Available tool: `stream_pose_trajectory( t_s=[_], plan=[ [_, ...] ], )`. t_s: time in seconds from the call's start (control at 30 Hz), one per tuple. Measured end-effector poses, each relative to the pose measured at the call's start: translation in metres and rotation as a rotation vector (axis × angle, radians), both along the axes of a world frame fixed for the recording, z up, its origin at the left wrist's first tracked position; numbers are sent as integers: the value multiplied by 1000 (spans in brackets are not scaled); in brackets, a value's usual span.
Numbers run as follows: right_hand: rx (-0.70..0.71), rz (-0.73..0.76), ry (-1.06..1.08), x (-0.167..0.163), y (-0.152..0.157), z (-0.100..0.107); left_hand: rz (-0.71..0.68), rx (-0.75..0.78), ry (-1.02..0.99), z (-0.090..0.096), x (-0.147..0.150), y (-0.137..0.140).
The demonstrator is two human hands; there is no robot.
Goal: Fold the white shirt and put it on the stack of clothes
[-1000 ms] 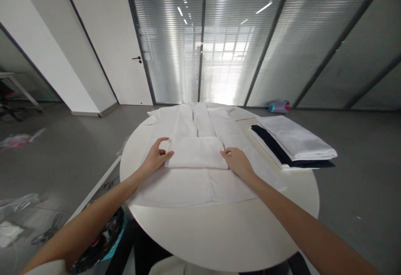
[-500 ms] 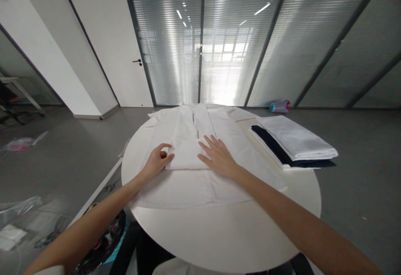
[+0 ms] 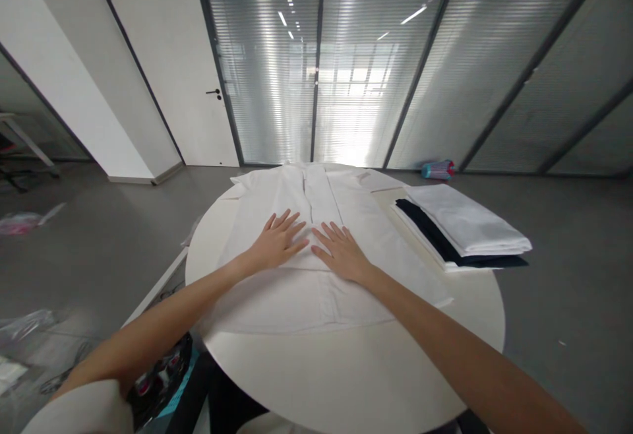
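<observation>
A white shirt [image 3: 277, 302] lies spread over the round white table [image 3: 346, 374], its collar end toward the far edge and a folded band of cloth across its middle. Flat on that band rests my left hand [image 3: 278, 241], fingers spread. My right hand [image 3: 342, 250] also presses palm down on the cloth, just right of the left, with its fingers apart. The fingertips of both hands are close together near the shirt's front strip. Neither hand grips anything.
On the table's right side sits a stack of folded white and dark navy clothes [image 3: 467, 223]. A blue and red object [image 3: 438, 170] lies on the floor by the glass wall. Plastic bags [image 3: 30, 325] and cables are on the floor at left, near a black bag [image 3: 165, 371].
My left hand has moved right and inward, from a curled hold at the folded band's left edge to lying flat with spread fingers. The right hand has barely moved.
</observation>
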State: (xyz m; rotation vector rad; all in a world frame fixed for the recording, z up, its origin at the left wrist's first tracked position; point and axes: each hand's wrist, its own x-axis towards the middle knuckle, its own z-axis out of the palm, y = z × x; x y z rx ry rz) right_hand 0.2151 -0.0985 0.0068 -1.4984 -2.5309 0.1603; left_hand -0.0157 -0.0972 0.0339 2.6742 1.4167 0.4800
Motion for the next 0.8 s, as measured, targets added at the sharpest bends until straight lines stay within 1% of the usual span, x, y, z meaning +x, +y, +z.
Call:
stream_pose_trajectory(
  t_s=[0.07,0.13,0.23,0.33,0.43,0.5,0.67,0.73,0.8],
  plan=[
    [-24,5,5,2,2,0,15,-124,47,-12,-2,10],
    [-44,14,10,4,4,-1,26,-196,59,-22,-7,17],
    [-53,32,13,6,5,-3,28,-185,55,-30,-11,20],
    [-30,36,48,9,3,-3,34,-154,44,-30,-10,18],
    [39,1,119,17,2,-2,46,-146,27,-29,-10,15],
    [62,-24,120,23,3,-3,56,-143,20,-29,-9,13],
    [-10,-30,31,31,5,-3,97,-117,44,-26,-8,9],
    [37,-43,31,30,3,-2,93,-116,63,-25,-8,8],
    [110,-19,34,29,0,0,87,-119,87,-26,-9,9]
  ],
)
